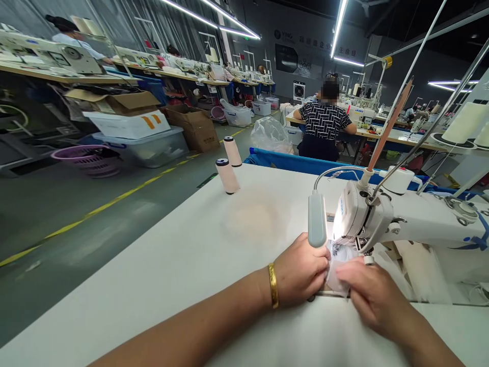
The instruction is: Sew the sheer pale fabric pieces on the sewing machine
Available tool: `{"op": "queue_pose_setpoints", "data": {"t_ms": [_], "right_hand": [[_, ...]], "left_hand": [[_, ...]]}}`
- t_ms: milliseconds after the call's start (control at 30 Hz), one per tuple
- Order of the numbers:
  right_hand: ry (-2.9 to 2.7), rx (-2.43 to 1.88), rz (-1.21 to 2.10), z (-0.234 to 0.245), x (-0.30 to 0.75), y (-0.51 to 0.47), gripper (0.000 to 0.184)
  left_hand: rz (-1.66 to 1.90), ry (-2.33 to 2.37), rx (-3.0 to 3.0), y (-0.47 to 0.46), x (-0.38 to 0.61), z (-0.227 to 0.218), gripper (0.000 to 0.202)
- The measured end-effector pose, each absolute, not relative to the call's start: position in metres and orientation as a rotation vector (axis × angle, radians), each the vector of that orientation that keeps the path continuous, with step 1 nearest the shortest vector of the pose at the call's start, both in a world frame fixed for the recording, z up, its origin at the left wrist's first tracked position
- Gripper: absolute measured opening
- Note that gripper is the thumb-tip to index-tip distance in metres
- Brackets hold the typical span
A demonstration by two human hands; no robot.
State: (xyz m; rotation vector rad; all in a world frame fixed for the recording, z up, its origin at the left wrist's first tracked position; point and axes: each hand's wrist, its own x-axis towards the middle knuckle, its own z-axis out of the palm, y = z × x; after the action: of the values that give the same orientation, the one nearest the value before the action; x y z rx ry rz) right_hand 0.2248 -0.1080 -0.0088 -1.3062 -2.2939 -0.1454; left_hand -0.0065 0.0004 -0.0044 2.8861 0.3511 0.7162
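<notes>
A sheer white piece of fabric [336, 279] lies under the needle area of a white sewing machine [424, 211]. My left hand [300, 270], with a gold bracelet at the wrist, is closed on the fabric's left edge, its fingers curled. From the right, my right hand [376, 293] pinches the same fabric close to the presser foot; its fingertips are partly blurred. A grey lamp head [317, 219] on a bent metal neck hangs just above my left fingers. More cream fabric [424, 267] lies beneath the machine's arm, right of my right hand.
Two pale pink thread cones [228, 177] stand at the far left of the white table [160, 285]. Blue cloth [290, 160] runs along its back edge. A person in a patterned top [324, 120] sits ahead. Boxes and a purple basket [86, 158] stand on the floor.
</notes>
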Motion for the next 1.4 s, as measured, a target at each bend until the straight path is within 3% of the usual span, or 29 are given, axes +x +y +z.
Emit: {"op": "queue_pose_setpoints", "data": {"t_ms": [233, 400, 533, 700, 933, 1067, 1200, 1400], "right_hand": [[-2.158, -1.501, -0.504, -0.013, 0.234, -0.101, 0.030], [-2.334, -1.371, -0.062, -0.003, 0.219, -0.111, 0.028], [-2.342, -1.421, 0.158, -0.006, 0.218, -0.110, 0.010], [-2.107, -1.416, 0.141, -0.021, 0.219, -0.101, 0.021], [-2.002, -1.375, 0.172, -0.021, 0.208, -0.099, 0.022], [-2.045, -1.351, 0.170, -0.019, 0.210, -0.101, 0.024], [-2.239, -1.400, 0.111, -0.016, 0.213, -0.105, 0.009], [-2.367, -1.485, 0.058, -0.015, 0.215, -0.111, 0.010]], "left_hand": [[0.733, 0.316, 2.892, -0.003, -0.002, -0.016, 0.012], [0.742, 0.309, 2.849, -0.004, -0.002, -0.014, 0.011], [0.672, 0.401, 2.747, -0.002, -0.003, -0.012, 0.015], [0.671, 0.574, 2.695, -0.006, 0.006, -0.015, 0.025], [0.866, 0.671, 2.758, -0.012, 0.019, -0.017, 0.008], [0.937, 0.605, 2.830, -0.011, 0.017, -0.017, 0.013], [0.968, 0.494, 2.844, -0.011, 0.012, -0.022, 0.023], [0.975, 0.420, 2.836, -0.018, 0.004, -0.029, 0.020]]}}
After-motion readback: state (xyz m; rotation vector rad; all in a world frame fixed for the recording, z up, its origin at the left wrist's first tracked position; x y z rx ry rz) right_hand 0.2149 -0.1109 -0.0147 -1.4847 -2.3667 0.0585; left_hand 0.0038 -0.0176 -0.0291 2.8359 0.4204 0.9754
